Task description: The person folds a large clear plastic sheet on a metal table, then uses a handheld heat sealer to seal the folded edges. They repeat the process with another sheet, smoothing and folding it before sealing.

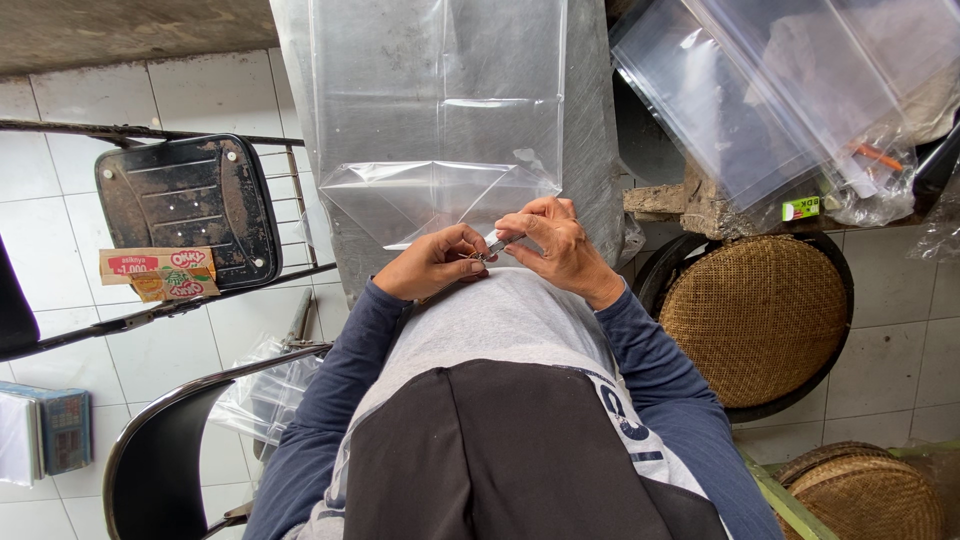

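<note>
Between our two hands, close against the chest, sits a small metal clip [493,244], pinched by the left hand [432,264] and right hand [556,243] together. Small, stiff and likely slippery, it wants a fingertip grip at its ends. Just beyond lies a limp clear plastic bag [432,195].

Orange carton [158,272] on black seat [190,205]

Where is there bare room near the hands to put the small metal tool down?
Both the left hand and right hand pinch the small metal tool over the lap. Free: the upper part of the clear plastic sheet, and the white floor tiles right of the round woven tray. Crowded: the bag pile at upper right and the folding chair holding a small carton.
</note>
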